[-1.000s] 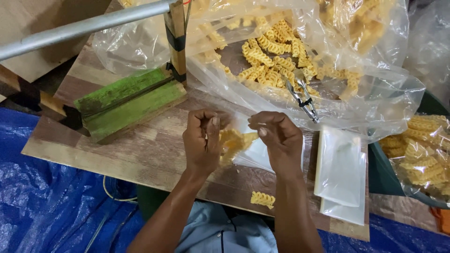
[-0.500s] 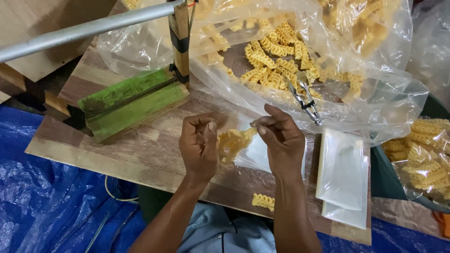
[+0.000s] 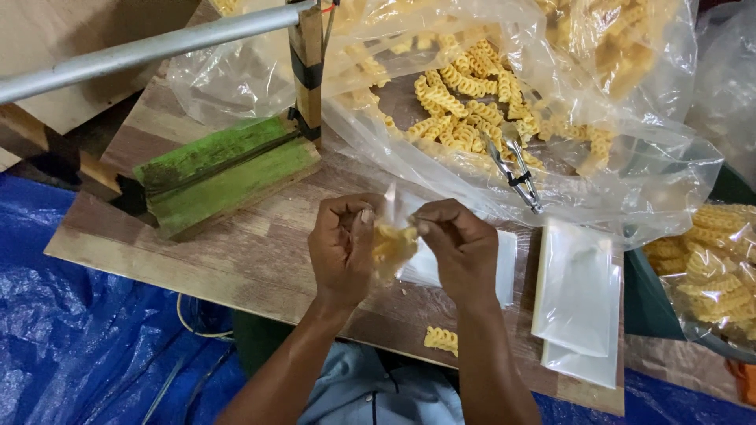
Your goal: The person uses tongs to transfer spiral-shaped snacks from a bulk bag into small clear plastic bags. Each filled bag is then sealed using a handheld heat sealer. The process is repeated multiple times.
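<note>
Both hands meet over the middle of the wooden board [image 3: 260, 244]. The left hand [image 3: 340, 250] and the right hand [image 3: 461, 253] are each pinched shut on the top edge of a small clear bag [image 3: 394, 245], one hand at either side of its mouth. The bag holds yellow ridged snack pieces and hangs between the two hands, just above the board.

A single loose snack piece [image 3: 441, 340] lies on the board near the person's body, below the right wrist. A stack of flat empty bags [image 3: 579, 303] lies to the right of the hands, apart from them. Behind the hands, a large clear plastic sheet [image 3: 630, 181] holds a heap of the same snacks [image 3: 461, 110], with metal tongs [image 3: 513, 169] resting on it (tips toward the heap). A green sealing block [image 3: 224, 169] sits to the left under a long metal lever [image 3: 142, 49]. Blue tarpaulin [image 3: 71, 338] covers the floor.
</note>
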